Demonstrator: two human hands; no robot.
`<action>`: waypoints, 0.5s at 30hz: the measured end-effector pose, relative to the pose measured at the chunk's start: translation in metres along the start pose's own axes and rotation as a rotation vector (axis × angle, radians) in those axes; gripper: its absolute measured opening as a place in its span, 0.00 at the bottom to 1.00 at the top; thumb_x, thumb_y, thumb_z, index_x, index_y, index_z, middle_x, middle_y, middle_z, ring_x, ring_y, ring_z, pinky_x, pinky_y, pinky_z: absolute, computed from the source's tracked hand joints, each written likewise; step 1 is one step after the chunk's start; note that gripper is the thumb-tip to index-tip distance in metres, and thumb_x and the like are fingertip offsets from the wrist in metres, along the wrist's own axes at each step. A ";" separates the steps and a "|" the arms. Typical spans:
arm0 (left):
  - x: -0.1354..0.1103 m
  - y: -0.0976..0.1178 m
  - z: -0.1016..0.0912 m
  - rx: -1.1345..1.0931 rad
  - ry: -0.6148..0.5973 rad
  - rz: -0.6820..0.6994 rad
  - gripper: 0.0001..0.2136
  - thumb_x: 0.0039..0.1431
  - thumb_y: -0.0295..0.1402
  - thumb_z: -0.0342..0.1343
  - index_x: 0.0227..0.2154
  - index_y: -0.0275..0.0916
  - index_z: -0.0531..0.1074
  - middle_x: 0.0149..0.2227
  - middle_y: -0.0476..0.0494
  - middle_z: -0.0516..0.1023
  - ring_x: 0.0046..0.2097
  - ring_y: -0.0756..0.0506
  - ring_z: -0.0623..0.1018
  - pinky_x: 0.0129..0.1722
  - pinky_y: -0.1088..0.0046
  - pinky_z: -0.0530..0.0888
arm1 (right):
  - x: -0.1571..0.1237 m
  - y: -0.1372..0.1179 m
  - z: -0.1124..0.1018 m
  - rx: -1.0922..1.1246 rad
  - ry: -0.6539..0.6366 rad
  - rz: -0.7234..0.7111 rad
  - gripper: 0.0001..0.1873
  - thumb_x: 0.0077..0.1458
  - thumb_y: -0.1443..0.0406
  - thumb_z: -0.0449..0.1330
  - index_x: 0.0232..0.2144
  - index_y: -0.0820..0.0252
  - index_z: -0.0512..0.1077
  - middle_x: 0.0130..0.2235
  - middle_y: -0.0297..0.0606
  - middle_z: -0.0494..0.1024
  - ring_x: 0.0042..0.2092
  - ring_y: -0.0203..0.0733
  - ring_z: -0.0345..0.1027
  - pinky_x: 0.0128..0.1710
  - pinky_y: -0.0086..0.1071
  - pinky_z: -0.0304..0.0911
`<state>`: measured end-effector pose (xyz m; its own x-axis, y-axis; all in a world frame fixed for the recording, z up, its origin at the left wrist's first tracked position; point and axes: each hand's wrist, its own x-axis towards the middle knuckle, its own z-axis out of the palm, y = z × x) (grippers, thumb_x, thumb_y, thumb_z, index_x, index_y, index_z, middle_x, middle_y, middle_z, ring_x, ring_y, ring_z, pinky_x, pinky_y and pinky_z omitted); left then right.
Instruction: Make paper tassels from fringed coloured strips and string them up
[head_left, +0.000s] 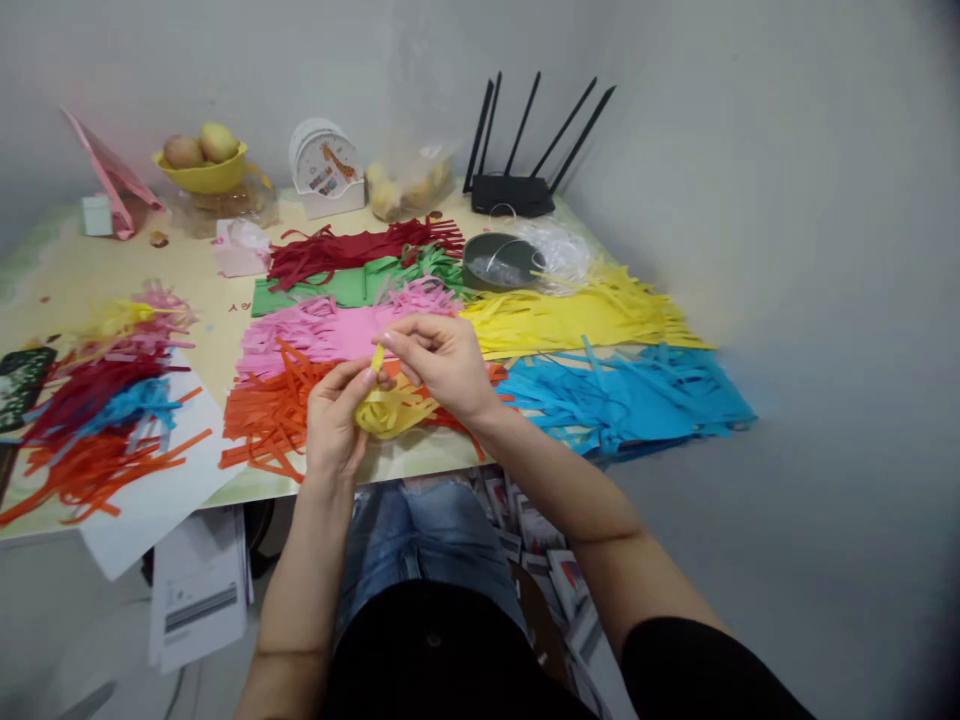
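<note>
A yellow paper tassel (394,413) hangs from my fingers above the front of the table, its fringe drooping over orange paper. My left hand (337,410) pinches it near the top from the left. From the right, the fingertips of my right hand (441,358) close on its twisted upper end. Behind my hands lie fringed tissue strips: pink paper (352,328), green paper (345,287) and dark red paper (360,246). Orange fringe (274,405) spreads beside my left hand. To the right are yellow fringed paper (570,318) and blue fringed paper (637,395).
Finished-looking multicoloured tassels (112,400) lie on a white sheet (180,470) at left. A dark bowl (499,262) stands near clear stringy material (559,250). At the back are a black router (512,195), a giraffe-print box (326,170) and a yellow fruit bowl (201,178).
</note>
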<state>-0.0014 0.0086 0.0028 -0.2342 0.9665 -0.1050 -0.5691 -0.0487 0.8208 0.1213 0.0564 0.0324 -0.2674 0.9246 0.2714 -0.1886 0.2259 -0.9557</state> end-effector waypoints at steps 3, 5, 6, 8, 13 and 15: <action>-0.006 0.003 -0.003 0.020 -0.018 -0.056 0.17 0.34 0.39 0.76 0.29 0.39 0.81 0.27 0.48 0.82 0.29 0.48 0.81 0.35 0.72 0.78 | -0.002 0.003 0.006 -0.018 0.060 -0.008 0.21 0.52 0.49 0.67 0.28 0.63 0.76 0.15 0.23 0.62 0.17 0.26 0.51 0.18 0.23 0.48; -0.002 0.015 -0.015 0.145 -0.098 -0.084 0.19 0.36 0.40 0.75 0.34 0.39 0.81 0.31 0.44 0.84 0.33 0.45 0.83 0.39 0.68 0.79 | -0.001 0.004 0.009 -0.030 0.039 -0.005 0.21 0.53 0.49 0.67 0.29 0.63 0.76 0.15 0.24 0.62 0.17 0.26 0.52 0.19 0.23 0.49; 0.005 0.027 -0.025 0.264 -0.141 -0.074 0.21 0.38 0.42 0.74 0.36 0.39 0.82 0.34 0.42 0.85 0.37 0.43 0.83 0.41 0.67 0.78 | 0.001 0.005 0.010 -0.028 -0.006 -0.001 0.21 0.54 0.49 0.66 0.31 0.63 0.76 0.15 0.24 0.63 0.17 0.26 0.53 0.19 0.23 0.50; 0.027 0.064 -0.053 0.610 -0.163 0.039 0.21 0.43 0.44 0.71 0.39 0.37 0.82 0.38 0.40 0.85 0.41 0.40 0.83 0.44 0.63 0.77 | 0.006 0.006 0.009 -0.024 -0.118 0.013 0.23 0.56 0.49 0.64 0.39 0.64 0.77 0.17 0.25 0.68 0.18 0.27 0.56 0.19 0.23 0.51; 0.117 0.196 -0.129 1.384 0.273 0.834 0.14 0.57 0.45 0.62 0.35 0.38 0.81 0.53 0.40 0.79 0.63 0.35 0.70 0.59 0.52 0.64 | 0.039 0.023 -0.017 -0.236 -0.125 -0.023 0.20 0.59 0.52 0.60 0.40 0.64 0.78 0.21 0.29 0.73 0.21 0.30 0.60 0.22 0.25 0.55; 0.153 0.227 -0.150 1.440 0.330 0.937 0.13 0.62 0.46 0.59 0.36 0.42 0.80 0.63 0.48 0.71 0.71 0.37 0.56 0.62 0.53 0.58 | 0.062 0.035 -0.033 -0.430 -0.016 -0.103 0.17 0.60 0.56 0.59 0.35 0.64 0.78 0.24 0.33 0.76 0.24 0.33 0.65 0.26 0.27 0.59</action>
<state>-0.2847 0.1072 0.0883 -0.2865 0.6486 0.7052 0.8901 -0.0920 0.4463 0.1288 0.1317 0.0117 -0.2825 0.8868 0.3658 0.1943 0.4264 -0.8834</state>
